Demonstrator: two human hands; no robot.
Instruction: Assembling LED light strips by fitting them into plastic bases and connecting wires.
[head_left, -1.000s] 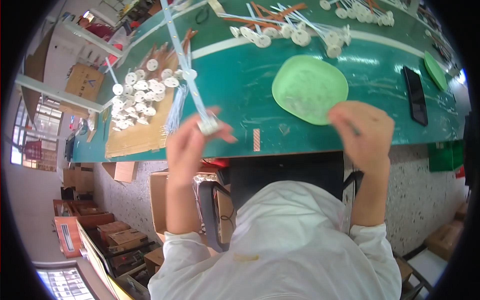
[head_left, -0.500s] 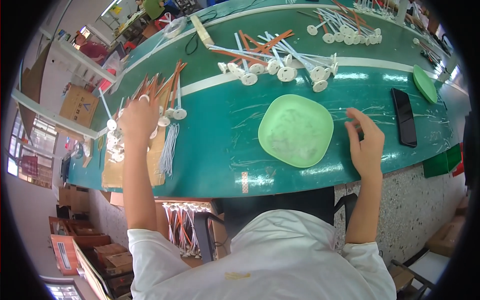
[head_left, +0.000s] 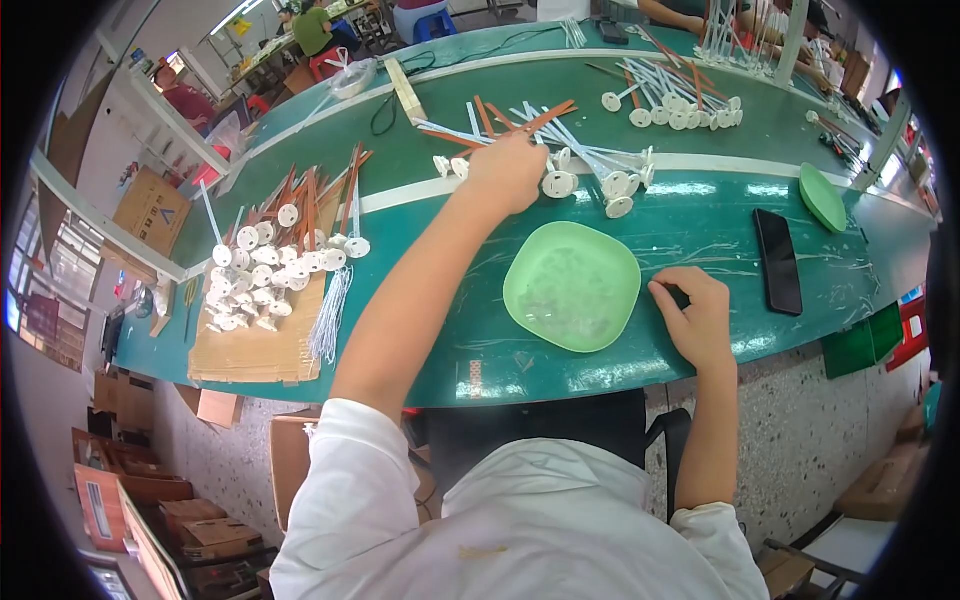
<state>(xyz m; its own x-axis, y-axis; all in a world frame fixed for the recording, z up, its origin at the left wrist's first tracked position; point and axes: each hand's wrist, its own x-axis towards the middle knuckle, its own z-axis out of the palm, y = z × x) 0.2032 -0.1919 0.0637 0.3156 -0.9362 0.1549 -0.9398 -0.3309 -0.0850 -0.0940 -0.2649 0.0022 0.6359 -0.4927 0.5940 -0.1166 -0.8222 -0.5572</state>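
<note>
My left hand (head_left: 508, 174) reaches over the middle bunch of white discs with grey and orange-brown strips (head_left: 615, 188). Its fingers are curled down among the strips, and the back of the hand hides what they grip. Beside the right rim of a light green plate (head_left: 620, 262), my right hand (head_left: 698, 315) rests low with thumb and forefinger brought together; anything between them is too small to make out. The plate has greyish, cloudy patches on its bottom. To the left, a heap of the same white discs (head_left: 265, 275) with strips lies on a cardboard sheet (head_left: 235, 360).
A bundle of thin grey wires (head_left: 328, 318) lies on the cardboard's right edge. On the right are a black phone (head_left: 777, 262) and a second green plate (head_left: 822, 200). Another disc bunch (head_left: 685, 112) lies farther back, beyond a white table strip. Other people sit at the far side.
My left hand has left the heap on the left and moved right to the middle bunch. My right hand's fingers have drawn together near the plate. The view has shifted slightly.
</note>
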